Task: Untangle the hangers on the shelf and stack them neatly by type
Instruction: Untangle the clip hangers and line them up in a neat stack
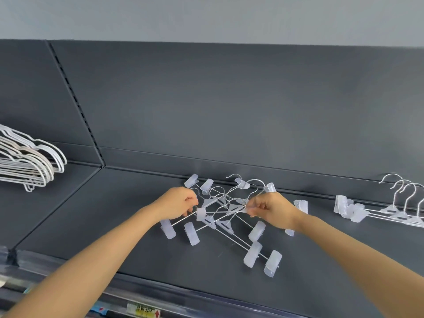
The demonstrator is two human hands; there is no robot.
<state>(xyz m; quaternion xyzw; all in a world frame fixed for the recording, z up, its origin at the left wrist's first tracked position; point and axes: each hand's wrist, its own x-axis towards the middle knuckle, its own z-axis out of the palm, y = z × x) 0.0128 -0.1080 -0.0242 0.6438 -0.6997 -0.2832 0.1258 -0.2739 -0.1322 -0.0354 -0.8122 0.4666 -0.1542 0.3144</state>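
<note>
A tangled heap of metal clip hangers with frosted plastic clips lies in the middle of the dark grey shelf. My left hand pinches the left end of one hanger's bar beside a clip. My right hand grips the right end of the same tangle, near the wire hooks. A neat row of clip hangers lies at the right, hooks toward the back panel. A stack of white and beige coat hangers lies at the far left on the neighbouring shelf section.
The shelf's back panel rises right behind the hangers. A price rail with a yellow label runs along the front edge. A slotted upright splits the two shelf sections.
</note>
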